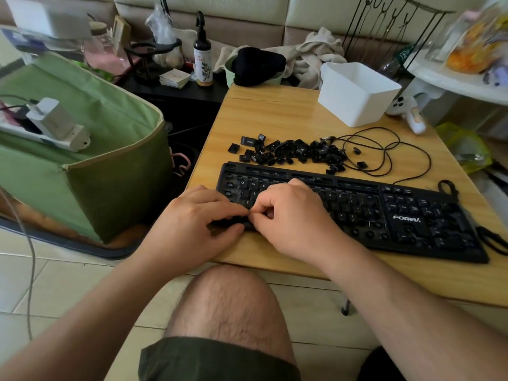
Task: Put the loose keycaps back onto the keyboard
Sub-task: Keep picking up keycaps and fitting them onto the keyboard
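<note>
Black keyboard (pixel 357 213) half-populated, keycaps (pixel 297 152) heaped behind; both hands' fingers (pixel 264 213) pinching one long keycap (pixel 233 224)

One keyboard (pixel 357 210); roughly forty loose keycaps (pixel 297 154).

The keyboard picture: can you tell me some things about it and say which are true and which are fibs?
1. The loose keycaps lie in a pile behind the keyboard. True.
2. The white plastic bin sits on the floor. False: it stands on the wooden table.
3. Both the left hand and the right hand are at the keyboard's left end. True.
4. The keyboard is white. False: it is black.
</note>
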{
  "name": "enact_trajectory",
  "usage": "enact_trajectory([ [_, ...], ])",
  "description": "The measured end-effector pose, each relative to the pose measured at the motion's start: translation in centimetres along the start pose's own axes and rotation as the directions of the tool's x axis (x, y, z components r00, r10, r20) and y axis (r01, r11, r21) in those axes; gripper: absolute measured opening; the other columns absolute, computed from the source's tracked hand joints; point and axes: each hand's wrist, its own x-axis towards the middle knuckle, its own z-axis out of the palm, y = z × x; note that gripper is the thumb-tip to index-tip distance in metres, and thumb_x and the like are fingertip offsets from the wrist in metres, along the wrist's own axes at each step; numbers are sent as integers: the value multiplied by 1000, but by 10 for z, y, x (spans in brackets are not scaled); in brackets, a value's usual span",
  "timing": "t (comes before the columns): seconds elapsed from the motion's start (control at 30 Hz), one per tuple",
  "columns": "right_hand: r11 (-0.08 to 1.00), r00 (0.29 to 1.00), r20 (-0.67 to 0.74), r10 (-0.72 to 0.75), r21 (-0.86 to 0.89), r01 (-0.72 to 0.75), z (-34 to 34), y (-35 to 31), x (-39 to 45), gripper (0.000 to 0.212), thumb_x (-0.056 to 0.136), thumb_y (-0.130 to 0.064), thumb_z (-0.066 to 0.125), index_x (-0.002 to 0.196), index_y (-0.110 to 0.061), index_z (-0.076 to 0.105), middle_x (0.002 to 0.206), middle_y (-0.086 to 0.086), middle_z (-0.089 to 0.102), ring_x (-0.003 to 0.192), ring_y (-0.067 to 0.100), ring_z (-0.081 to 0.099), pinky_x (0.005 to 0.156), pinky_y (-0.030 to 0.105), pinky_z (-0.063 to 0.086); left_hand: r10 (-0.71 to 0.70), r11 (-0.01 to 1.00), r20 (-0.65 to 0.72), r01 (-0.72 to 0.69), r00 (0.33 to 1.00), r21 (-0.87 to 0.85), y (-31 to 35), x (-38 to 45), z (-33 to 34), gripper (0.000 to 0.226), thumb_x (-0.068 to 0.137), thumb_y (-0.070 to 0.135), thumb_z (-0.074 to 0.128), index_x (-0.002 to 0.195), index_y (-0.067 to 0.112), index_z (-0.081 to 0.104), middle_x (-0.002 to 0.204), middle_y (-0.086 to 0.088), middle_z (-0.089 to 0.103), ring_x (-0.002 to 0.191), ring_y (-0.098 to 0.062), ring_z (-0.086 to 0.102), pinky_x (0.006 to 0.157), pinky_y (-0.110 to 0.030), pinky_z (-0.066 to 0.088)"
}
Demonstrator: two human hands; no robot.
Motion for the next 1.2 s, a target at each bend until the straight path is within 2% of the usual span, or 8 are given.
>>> enact_trajectory([
  [0.23, 992, 973, -229, -40, 107, 66, -2, 8, -5, 9, 92, -36, 72, 84, -33, 75, 76, -16, 56, 86, 16, 54, 83, 48, 50, -259, 962, -26, 255, 966, -99, 4, 50, -17, 16, 94, 35, 70, 108, 35, 78, 81, 26, 66, 77, 4, 62, 64, -5, 44],
  [0.5, 984, 946, -325, 20, 173, 38, -3, 14, -3, 8, 91, -37, 70, 85, -33, 74, 81, -16, 57, 87, 15, 57, 80, 48, 52, -567, 824, 160, 553, 808, 126, -32, 137, 9, 26, 90, 42, 71, 109, 24, 78, 107, 5, 72, 98, -15, 64, 86, -35, 58],
  [0.73, 973, 944, -328, 43, 228, 35, -7, 13, -5, 7, 91, -35, 72, 86, -31, 76, 82, -14, 60, 83, 10, 58, 77, 46, 53, -570, 820, 260, 521, 779, 236, -26, 159, 3, 18, 87, 36, 79, 87, 18, 79, 87, -2, 72, 80, -17, 65, 59, -30, 54],
  [0.83, 966, 941, -337, 32, 253, 57, -12, 10, -3, 4, 92, -28, 74, 94, -28, 78, 82, -13, 61, 80, 7, 58, 72, 34, 52, -540, 840, 175, 539, 823, 55, -18, 148, -12, 14, 86, 40, 81, 81, 27, 76, 85, 7, 72, 80, -8, 65, 59, -25, 48],
  [0.93, 951, 933, -360, 19, 294, 95, -18, 6, -2, 24, 92, -26, 76, 115, -29, 73, 86, -14, 64, 78, 8, 59, 71, 28, 52, -518, 809, 44, 506, 854, -298, 4, 117, -28, 14, 85, 39, 83, 81, 28, 77, 70, 15, 69, 64, 3, 62, 56, -16, 45],
  [1.03, 932, 912, -410, -5, 329, 153, -18, -5, 2, 39, 88, -29, 80, 126, -28, 69, 99, -15, 67, 80, 9, 62, 74, 29, 56, -540, 509, 163, 475, 825, -717, 27, 78, -33, 14, 84, 24, 81, 79, 14, 72, 62, 11, 64, 53, 2, 54, 53, -13, 44],
  [1.1, 927, 886, -459, -69, 300, 228, -14, -14, 4, 39, 85, -25, 84, 123, -20, 73, 103, -9, 71, 83, 7, 64, 76, 28, 56, -523, 317, 243, 451, 817, -834, 29, 55, -31, 15, 78, 23, 82, 70, 17, 70, 61, 4, 59, 57, -8, 50, 60, -21, 42],
  [1.2, 920, 856, -491, -160, 240, 309, -6, -22, 4, 31, 86, -22, 83, 115, -13, 78, 103, -2, 74, 84, 7, 64, 74, 28, 56, -525, 282, 269, 463, 808, -840, 23, 33, -26, 17, 71, 32, 87, 66, 21, 75, 67, -5, 56, 65, -18, 44, 68, -32, 36],
])
